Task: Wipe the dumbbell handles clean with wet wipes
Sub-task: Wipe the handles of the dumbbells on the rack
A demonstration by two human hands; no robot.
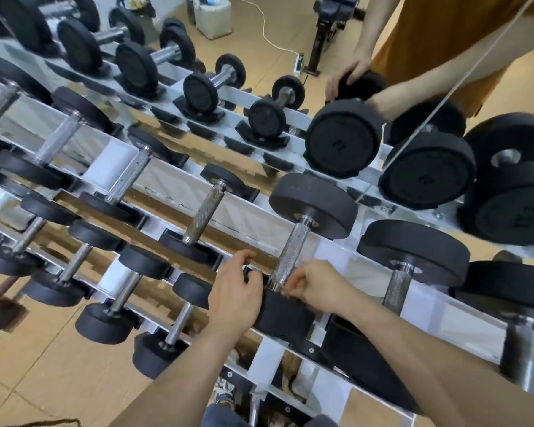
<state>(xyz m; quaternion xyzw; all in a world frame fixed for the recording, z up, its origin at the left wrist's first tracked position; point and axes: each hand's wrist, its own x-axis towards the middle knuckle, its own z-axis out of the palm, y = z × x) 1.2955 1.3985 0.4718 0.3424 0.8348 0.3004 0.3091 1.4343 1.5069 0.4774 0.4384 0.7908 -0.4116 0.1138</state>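
Note:
A dumbbell with a knurled steel handle (pixel 291 257) and black round heads lies on the rack's middle tier, its near head (pixel 285 315) toward me. My left hand (pixel 235 294) grips the left edge of that near head, fingers curled over its rim. My right hand (pixel 316 288) sits just right of the handle's lower end, fingers curled and fingertips pinched against the steel. A tiny pale bit shows at those fingertips; I cannot tell whether it is a wipe.
The white-framed rack (pixel 269 355) holds several more dumbbells to the left (pixel 198 223) and right (pixel 404 266). A mirror (pixel 179 177) behind it reflects the rack and a person in brown clothing (pixel 444 35). Tan flooring (pixel 43 374) lies at the lower left.

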